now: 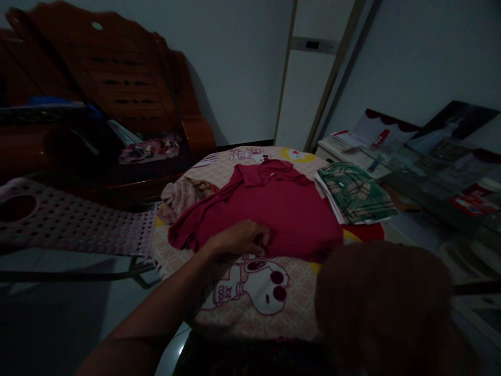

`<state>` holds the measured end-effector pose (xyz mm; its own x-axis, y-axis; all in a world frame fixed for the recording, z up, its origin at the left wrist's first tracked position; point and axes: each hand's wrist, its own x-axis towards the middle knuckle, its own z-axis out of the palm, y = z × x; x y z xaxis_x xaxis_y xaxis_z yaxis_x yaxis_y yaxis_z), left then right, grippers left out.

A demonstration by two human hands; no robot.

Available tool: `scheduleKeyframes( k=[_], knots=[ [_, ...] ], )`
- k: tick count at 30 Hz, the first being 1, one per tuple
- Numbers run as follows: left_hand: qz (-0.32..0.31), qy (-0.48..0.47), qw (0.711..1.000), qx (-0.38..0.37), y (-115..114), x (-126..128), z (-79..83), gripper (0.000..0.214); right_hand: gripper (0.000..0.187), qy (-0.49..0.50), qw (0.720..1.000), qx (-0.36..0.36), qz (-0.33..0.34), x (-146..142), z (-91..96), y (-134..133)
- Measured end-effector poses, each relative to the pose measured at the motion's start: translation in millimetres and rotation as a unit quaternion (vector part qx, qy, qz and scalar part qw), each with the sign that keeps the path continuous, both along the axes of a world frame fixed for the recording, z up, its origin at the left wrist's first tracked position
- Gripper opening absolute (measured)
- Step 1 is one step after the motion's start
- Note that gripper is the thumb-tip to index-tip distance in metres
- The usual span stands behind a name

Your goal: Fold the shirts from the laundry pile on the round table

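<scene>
Red shirt (289, 209) spread on bench (301, 295), probably so cloth lies even. Left hand (245, 237) at shirt's seven o'clock, curled narrow, grip unclear; right hand (383, 303) blurred, can't tell.

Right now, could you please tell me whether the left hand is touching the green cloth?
Apart. The head view shows it plainly: part of the red shirt lies between the left hand and the green cloth.
</scene>
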<state>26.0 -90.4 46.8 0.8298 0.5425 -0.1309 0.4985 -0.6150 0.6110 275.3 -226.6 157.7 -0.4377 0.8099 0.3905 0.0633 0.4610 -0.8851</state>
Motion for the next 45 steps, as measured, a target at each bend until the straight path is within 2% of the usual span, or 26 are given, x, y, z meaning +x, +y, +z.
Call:
scheduleKeyframes(
  k=[2,4,7,9,12,16,20,22,25,27,30,34,37,40,43,45],
  knots=[
    [-0.002,0.053,0.998,0.047,-6,3,-2.4,0.018,0.031,-0.026,1.000,0.005,0.001,-9,-17.3,15],
    [0.008,0.078,0.994,0.077,-7,4,-7.2,0.016,0.021,-0.115,0.993,0.026,-0.034,-13,-45.5,35],
    [0.009,0.053,0.995,0.086,-2,2,-14.8,0.013,0.018,-0.236,0.969,0.025,-0.066,-7,-95.1,60],
    [0.000,0.020,0.997,0.070,4,0,-18.6,0.012,0.015,-0.290,0.954,0.014,-0.070,-1,-121.0,69],
    [0.044,-0.005,0.997,0.069,12,-1,-23.9,0.010,0.014,-0.362,0.927,0.024,-0.097,2,-140.1,73],
    [0.143,-0.011,0.982,0.122,15,3,-32.2,0.012,0.009,-0.408,0.902,0.055,-0.127,-3,-146.1,68],
    [0.201,-0.043,0.963,0.175,11,7,-31.5,0.009,0.011,-0.438,0.884,0.110,-0.125,-12,-156.2,64],
    [0.178,-0.062,0.973,0.134,7,6,-25.5,0.006,0.011,-0.454,0.874,0.115,-0.127,-15,-162.2,64],
    [0.047,-0.044,0.997,0.040,-3,5,-16.3,0.007,0.011,-0.467,0.869,0.092,-0.138,-16,-168.3,68],
    [-0.008,0.003,0.999,0.045,-11,7,-15.0,0.015,0.012,-0.459,0.873,0.083,-0.145,-15,-170.2,71],
    [0.005,0.054,0.990,0.127,-22,14,-21.9,0.023,0.011,-0.444,0.880,0.089,-0.144,-13,-171.5,73],
    [0.018,0.055,0.982,0.181,-25,22,-35.1,0.015,0.008,-0.435,0.882,0.103,-0.151,-13,-172.3,71],
    [0.032,0.035,0.985,0.166,-22,21,-34.6,0.015,0.014,-0.443,0.873,0.121,-0.164,-18,-172.1,66],
    [0.045,-0.013,0.993,0.112,-21,18,-24.0,0.015,0.019,-0.467,0.858,0.129,-0.173,-27,-171.5,62],
    [0.029,-0.051,0.995,0.077,-22,15,-14.3,0.018,0.014,-0.489,0.846,0.129,-0.170,-31,-168.9,60],
    [0.009,-0.046,0.996,0.071,-23,13,-13.2,0.017,0.019,-0.505,0.839,0.124,-0.158,-27,-165.0,59]
  ],
)
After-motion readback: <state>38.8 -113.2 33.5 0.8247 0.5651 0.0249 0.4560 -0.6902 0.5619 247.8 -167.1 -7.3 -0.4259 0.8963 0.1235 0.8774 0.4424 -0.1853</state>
